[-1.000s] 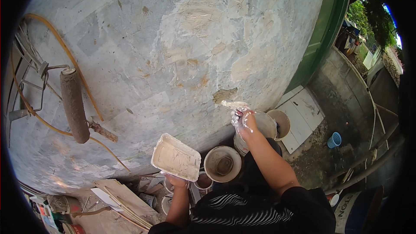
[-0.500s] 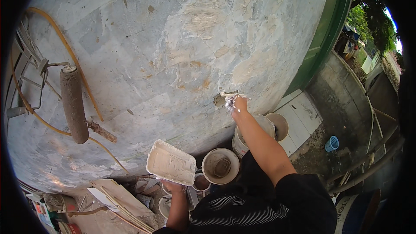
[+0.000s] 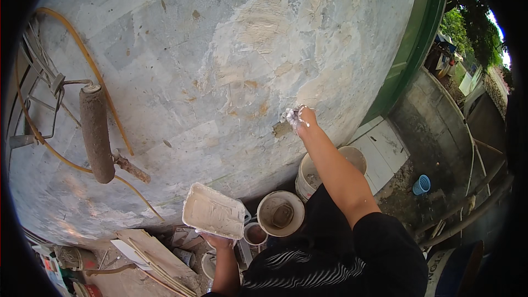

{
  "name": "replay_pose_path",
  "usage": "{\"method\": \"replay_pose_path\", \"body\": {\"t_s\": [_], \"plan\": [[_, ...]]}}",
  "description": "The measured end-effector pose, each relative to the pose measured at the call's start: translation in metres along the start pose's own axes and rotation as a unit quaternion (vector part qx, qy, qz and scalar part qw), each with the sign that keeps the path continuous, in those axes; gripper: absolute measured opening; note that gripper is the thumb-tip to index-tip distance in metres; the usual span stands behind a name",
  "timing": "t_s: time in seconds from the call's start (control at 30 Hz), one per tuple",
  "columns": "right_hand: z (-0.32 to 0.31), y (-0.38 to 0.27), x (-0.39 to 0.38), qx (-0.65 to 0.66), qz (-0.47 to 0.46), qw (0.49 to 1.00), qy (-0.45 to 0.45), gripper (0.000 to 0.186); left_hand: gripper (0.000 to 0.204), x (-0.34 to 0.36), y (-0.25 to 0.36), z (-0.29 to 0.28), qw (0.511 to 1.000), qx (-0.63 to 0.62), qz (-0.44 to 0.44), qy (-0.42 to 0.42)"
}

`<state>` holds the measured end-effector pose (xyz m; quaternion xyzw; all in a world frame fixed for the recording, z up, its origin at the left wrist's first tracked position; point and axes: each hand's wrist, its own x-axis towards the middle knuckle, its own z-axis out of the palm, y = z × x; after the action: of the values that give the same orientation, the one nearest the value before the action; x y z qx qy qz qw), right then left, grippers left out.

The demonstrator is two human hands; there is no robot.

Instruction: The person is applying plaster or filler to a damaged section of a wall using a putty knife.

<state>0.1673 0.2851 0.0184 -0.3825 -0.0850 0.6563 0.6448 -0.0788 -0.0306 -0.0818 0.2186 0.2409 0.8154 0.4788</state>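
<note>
My right hand [image 3: 301, 121], smeared with white paste, is at the mottled grey wall [image 3: 170, 77], just over a rough chipped hollow [image 3: 280, 131] below several pale patched areas. It is closed on a paste-coated tool mostly hidden by the fingers. My left hand [image 3: 216, 241] holds a shallow rectangular tray [image 3: 220, 193] from beneath; the tray is coated with beige paste and held low in front of the wall.
A crusted paint roller [image 3: 96, 135] and orange hose [image 3: 77, 37] hang at left. Buckets [image 3: 263, 206] stand along the wall's foot. Boards [image 3: 148, 253] lie lower left. Right are a green door [image 3: 401, 55], white tiles [image 3: 379, 151] and a blue plastic cup [image 3: 421, 185].
My right hand has moved up and slightly left, onto the wall at the hollow, and the tool is now more hidden. The tray in my left hand has shifted down and left.
</note>
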Motion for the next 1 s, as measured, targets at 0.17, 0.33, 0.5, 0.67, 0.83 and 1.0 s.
{"method": "replay_pose_path", "body": {"t_s": [0.17,0.33,0.5,0.67,0.83,1.0], "plan": [[-0.024,-0.013,-0.014,0.008,-0.017,0.998,-0.064,0.013,0.081,-0.001,-0.001,0.010,0.999,0.046,0.010,0.025],[-0.051,0.001,-0.027,-0.064,0.000,0.997,-0.034,0.012,0.074,0.007,-0.010,-0.009,0.949,-0.190,0.028,-0.251],[-0.038,0.017,-0.015,-0.096,0.004,0.995,-0.018,0.010,0.078,-0.001,-0.003,0.000,0.998,-0.006,-0.025,-0.061],[-0.022,-0.002,0.011,0.061,-0.019,0.996,-0.069,0.014,0.082,0.000,-0.006,0.005,0.999,0.045,-0.016,-0.026],[-0.010,-0.018,-0.023,0.038,-0.039,0.994,-0.096,0.014,0.083,0.008,-0.038,-0.049,0.932,-0.361,-0.027,-0.026],[-0.066,-0.004,-0.015,-0.070,-0.038,0.995,-0.054,0.010,0.083,0.008,-0.019,-0.027,0.966,-0.108,-0.027,-0.233]]}}
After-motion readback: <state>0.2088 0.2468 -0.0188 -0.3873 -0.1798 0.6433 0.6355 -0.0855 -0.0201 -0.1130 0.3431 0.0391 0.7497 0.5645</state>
